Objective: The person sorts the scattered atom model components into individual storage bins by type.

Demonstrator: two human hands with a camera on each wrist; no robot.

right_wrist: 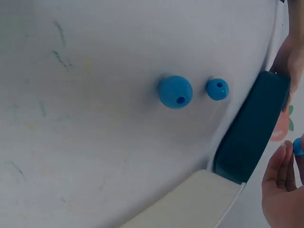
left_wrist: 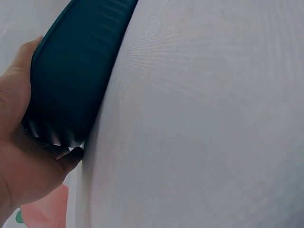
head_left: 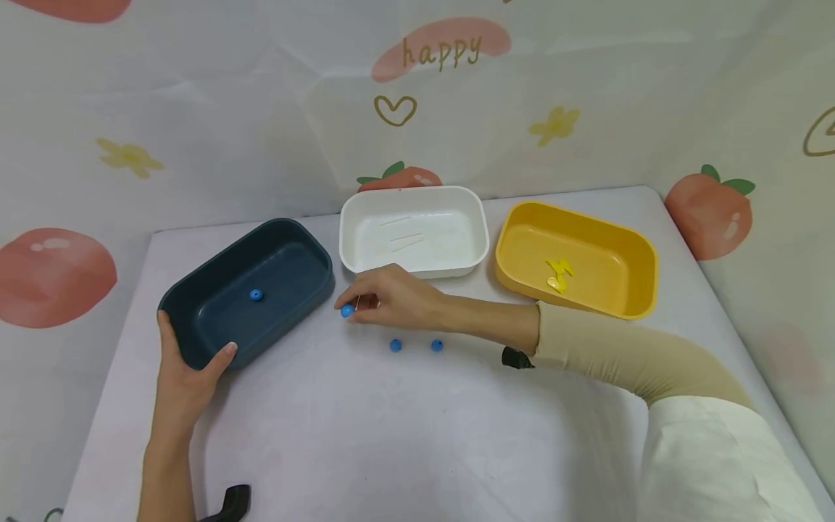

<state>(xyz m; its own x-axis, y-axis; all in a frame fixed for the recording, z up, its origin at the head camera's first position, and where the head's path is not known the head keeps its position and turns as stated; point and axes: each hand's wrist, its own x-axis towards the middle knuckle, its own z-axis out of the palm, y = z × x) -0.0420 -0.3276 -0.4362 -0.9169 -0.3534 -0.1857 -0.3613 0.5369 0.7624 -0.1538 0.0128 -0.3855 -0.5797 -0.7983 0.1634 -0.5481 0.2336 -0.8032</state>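
My left hand (head_left: 185,384) holds the near corner of a dark blue tray (head_left: 296,250), its thumb on the rim; in the left wrist view, fingers (left_wrist: 71,159) curl at the tray's end. One blue bead (head_left: 256,295) lies inside that tray. Between thumb and fingertips, my right hand (head_left: 401,299) pinches another round blue bead (head_left: 347,311), just right of the tray and above the table. Two more blue beads, a left one (head_left: 396,346) and a right one (head_left: 437,346), lie on the cloth below the right hand; the right wrist view shows holes in them.
A white tray (head_left: 479,235) with thin pale sticks inside stands at the back middle. Right of it is a yellow tray (head_left: 626,250) holding several small yellow pieces (head_left: 557,275). The table has a white cloth (head_left: 365,442); a printed fabric backdrop (head_left: 261,109) rises behind.
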